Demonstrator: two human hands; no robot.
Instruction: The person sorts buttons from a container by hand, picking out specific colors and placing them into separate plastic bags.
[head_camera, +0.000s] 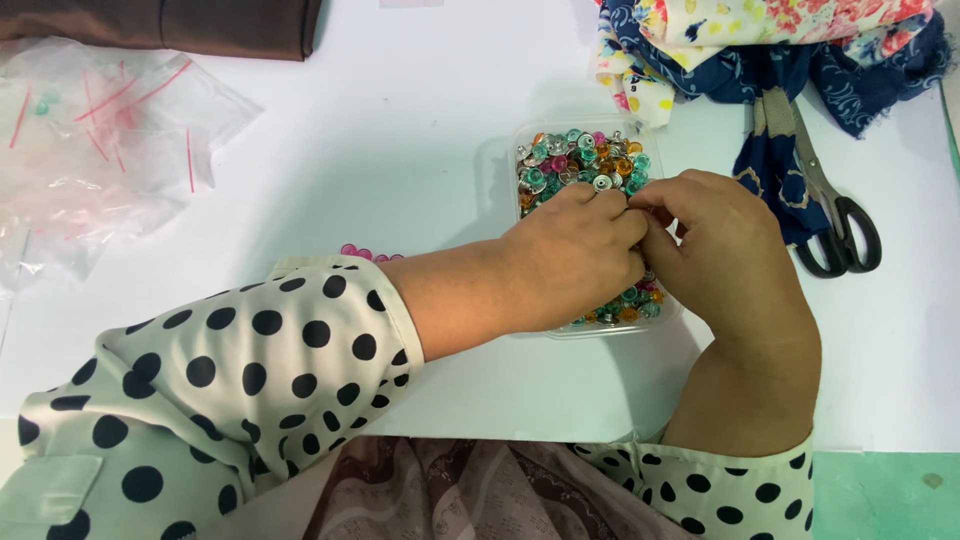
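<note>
Fingertips of left hand (575, 255) and right hand (725, 250) pinch together over clear box (500, 165) of coloured snap buttons (585, 160); whatever they grip is hidden. Best kept low above box. Scissors (835, 215) at three o'clock.

1. I'm looking down at a white table (400, 130), with both hands meeting over a clear plastic box (500, 160) full of small snap buttons (580, 160) in teal, orange, pink and silver
2. My left hand (575, 260) lies across the middle of the box, fingers curled, fingertips touching those of my right hand (725, 250); whatever is pinched between them is hidden
3. Both sleeves are cream with black polka dots (230, 380)
4. A few pink buttons (358, 252) peek out just behind the left sleeve
5. Black-handled scissors (840, 225) lie to the right, beside a heap of floral and navy fabric (780, 40)
6. Far left: crumpled clear zip bags (90, 140); brown cloth (200, 25) at the top edge
</note>
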